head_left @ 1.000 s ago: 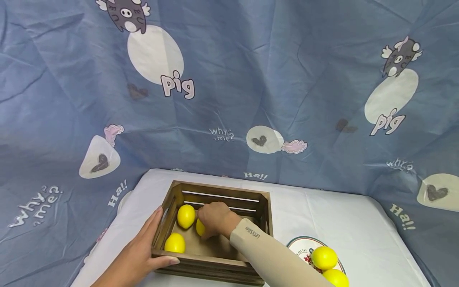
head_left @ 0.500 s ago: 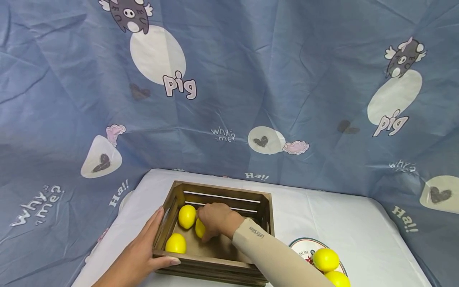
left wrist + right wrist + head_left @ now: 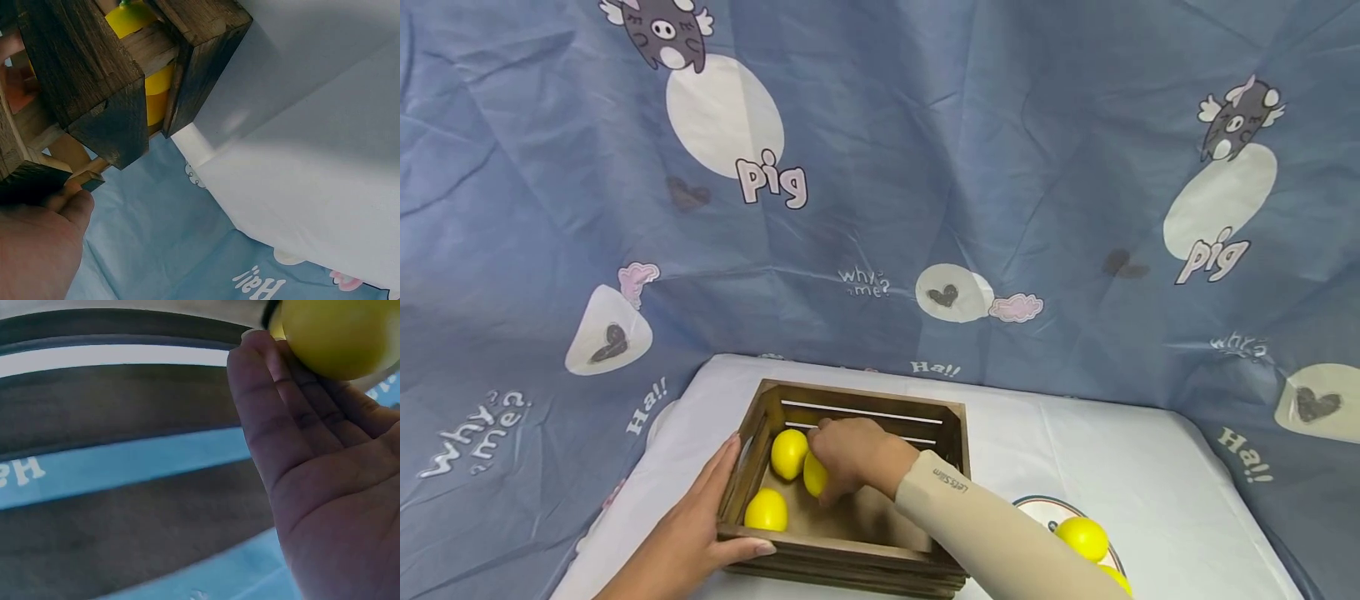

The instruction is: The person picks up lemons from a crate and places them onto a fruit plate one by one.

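Note:
A slatted wooden crate (image 3: 842, 546) stands on the white-covered table, with my left hand (image 3: 696, 521) gripping its near left corner. The thumb lies along the front; the fingers are at the left side. In the left wrist view the hand (image 3: 47, 250) curls at a slat of the crate (image 3: 94, 69). My right hand (image 3: 853, 454) reaches inside and holds a yellow lemon (image 3: 815, 476) between thumb and fingers, low over the crate's floor. The right wrist view shows its fingers against the lemon (image 3: 344, 337); the thumb is hidden there. Two lemons, one behind (image 3: 789, 454) and one in front (image 3: 766, 510), lie along the left wall.
Right of the crate a printed plate (image 3: 1030, 502) bears a lemon (image 3: 1081, 537) and another (image 3: 1117, 575), partly covered by my right sleeve (image 3: 1000, 533). Blue patterned cloth (image 3: 880, 225) hangs behind the table.
My right hand and the lemon in it have shifted slightly left, toward the lemon at the back left. The sleeve now covers more of the plate. My left hand keeps its hold.

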`<act>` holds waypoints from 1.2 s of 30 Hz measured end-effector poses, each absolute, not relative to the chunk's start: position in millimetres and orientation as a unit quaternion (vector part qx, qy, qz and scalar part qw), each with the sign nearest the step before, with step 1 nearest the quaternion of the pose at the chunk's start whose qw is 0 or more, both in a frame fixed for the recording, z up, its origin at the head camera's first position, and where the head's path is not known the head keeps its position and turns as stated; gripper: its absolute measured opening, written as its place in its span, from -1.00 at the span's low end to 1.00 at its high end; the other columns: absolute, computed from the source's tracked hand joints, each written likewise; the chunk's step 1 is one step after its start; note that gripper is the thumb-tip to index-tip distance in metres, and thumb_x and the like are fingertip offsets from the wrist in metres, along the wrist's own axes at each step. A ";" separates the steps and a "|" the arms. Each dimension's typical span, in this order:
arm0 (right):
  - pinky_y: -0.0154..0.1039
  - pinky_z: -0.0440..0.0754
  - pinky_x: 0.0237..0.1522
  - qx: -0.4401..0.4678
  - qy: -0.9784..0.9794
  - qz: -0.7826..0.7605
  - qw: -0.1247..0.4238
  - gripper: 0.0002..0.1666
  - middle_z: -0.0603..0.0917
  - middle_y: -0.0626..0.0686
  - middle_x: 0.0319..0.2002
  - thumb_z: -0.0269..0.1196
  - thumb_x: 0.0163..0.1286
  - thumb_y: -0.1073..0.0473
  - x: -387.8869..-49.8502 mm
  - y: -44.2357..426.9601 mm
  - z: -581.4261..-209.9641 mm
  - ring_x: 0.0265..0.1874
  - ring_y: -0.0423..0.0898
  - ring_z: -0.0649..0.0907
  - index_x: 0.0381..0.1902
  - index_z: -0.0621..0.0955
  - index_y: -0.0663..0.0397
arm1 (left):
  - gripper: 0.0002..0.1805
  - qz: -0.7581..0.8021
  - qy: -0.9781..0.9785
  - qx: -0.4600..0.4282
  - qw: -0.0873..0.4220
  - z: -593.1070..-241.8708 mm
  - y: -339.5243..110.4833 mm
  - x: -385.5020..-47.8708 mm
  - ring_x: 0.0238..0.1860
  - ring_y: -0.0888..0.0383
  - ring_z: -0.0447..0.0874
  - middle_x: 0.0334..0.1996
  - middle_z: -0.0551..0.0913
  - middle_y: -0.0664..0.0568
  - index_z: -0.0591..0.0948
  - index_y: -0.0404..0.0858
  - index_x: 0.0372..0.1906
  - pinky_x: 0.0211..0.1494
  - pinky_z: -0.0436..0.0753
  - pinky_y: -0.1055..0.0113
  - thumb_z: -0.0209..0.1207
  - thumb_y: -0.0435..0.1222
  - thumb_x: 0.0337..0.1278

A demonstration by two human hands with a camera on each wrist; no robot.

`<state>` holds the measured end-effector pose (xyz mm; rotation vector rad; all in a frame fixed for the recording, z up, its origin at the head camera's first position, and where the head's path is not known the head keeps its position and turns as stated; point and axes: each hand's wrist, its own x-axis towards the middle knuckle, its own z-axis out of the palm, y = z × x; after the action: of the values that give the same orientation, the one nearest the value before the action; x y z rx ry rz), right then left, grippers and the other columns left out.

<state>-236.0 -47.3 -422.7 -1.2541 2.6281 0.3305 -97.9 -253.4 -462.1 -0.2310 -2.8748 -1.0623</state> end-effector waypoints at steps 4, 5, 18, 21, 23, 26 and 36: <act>-0.28 0.62 -0.33 -0.440 0.885 0.119 0.098 -0.15 0.61 -0.11 -0.15 0.58 0.04 -0.38 -230.2 -46.3 -413.0 -0.29 -0.22 0.59 0.14 0.62 -0.03 | 0.50 -0.346 -0.934 -0.077 0.037 -463.3 -253.7 -97.2 0.52 -0.39 0.19 0.62 0.03 -0.37 -0.16 -0.22 0.72 0.33 0.43 -0.34 0.48 0.32 -0.12; -0.28 0.61 -0.33 -0.444 0.883 0.121 0.096 -0.16 0.61 -0.11 -0.16 0.58 0.04 -0.38 -228.8 -45.8 -410.6 -0.29 -0.21 0.59 0.12 0.63 -0.03 | 0.50 -0.347 -0.934 -0.077 0.037 -463.5 -253.8 -97.1 0.52 -0.39 0.19 0.63 0.02 -0.37 -0.16 -0.21 0.72 0.33 0.43 -0.34 0.49 0.31 -0.12; -0.39 0.58 -0.37 -0.495 0.860 0.110 0.063 -0.17 0.60 -0.13 -0.17 0.59 0.08 -0.35 -208.6 -25.9 -378.3 -0.34 -0.28 0.55 0.15 0.61 -0.01 | 0.48 -0.343 -0.934 -0.084 0.043 -465.0 -254.2 -97.4 0.51 -0.39 0.21 0.63 0.02 -0.36 -0.15 -0.22 0.72 0.31 0.45 -0.32 0.49 0.30 -0.09; -0.41 0.58 -0.36 -0.506 0.853 0.123 0.041 -0.20 0.58 -0.12 -0.16 0.54 0.13 -0.38 -203.8 -18.4 -371.9 -0.33 -0.26 0.54 0.13 0.61 -0.01 | 0.48 -0.345 -0.934 -0.082 0.041 -463.9 -253.8 -97.7 0.51 -0.39 0.20 0.63 0.02 -0.36 -0.15 -0.23 0.72 0.31 0.45 -0.32 0.48 0.30 -0.09; -0.42 0.59 -0.36 -0.510 0.849 0.135 0.023 -0.21 0.56 -0.12 -0.17 0.52 0.13 -0.39 -200.0 -13.1 -367.3 -0.33 -0.26 0.52 0.12 0.61 -0.02 | 0.47 -0.350 -0.933 -0.079 0.034 -462.6 -253.5 -97.8 0.52 -0.40 0.19 0.63 0.01 -0.37 -0.16 -0.22 0.72 0.31 0.46 -0.33 0.47 0.31 -0.08; -0.44 0.60 -0.34 -0.514 0.846 0.144 0.007 -0.20 0.53 -0.12 -0.19 0.51 0.12 -0.40 -194.9 -5.8 -359.6 -0.32 -0.26 0.50 0.11 0.61 -0.02 | 0.48 -0.357 -0.932 -0.068 0.014 -460.8 -253.8 -97.7 0.53 -0.42 0.15 0.64 -0.03 -0.37 -0.19 -0.19 0.73 0.30 0.46 -0.35 0.45 0.33 -0.08; -0.42 0.62 -0.27 -0.500 0.863 0.066 0.015 -0.14 0.52 -0.13 -0.11 0.56 0.07 -0.39 -187.8 24.3 -343.1 -0.21 -0.25 0.50 0.15 0.57 -0.01 | 0.48 -0.359 -0.930 -0.073 0.020 -460.5 -253.8 -96.9 0.53 -0.42 0.14 0.63 -0.02 -0.39 -0.17 -0.22 0.72 0.33 0.43 -0.36 0.46 0.32 -0.09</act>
<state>-187.8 24.3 -343.1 -1.5572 2.6860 0.2066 -96.9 -253.8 -460.5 -0.2252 -2.8855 -1.1131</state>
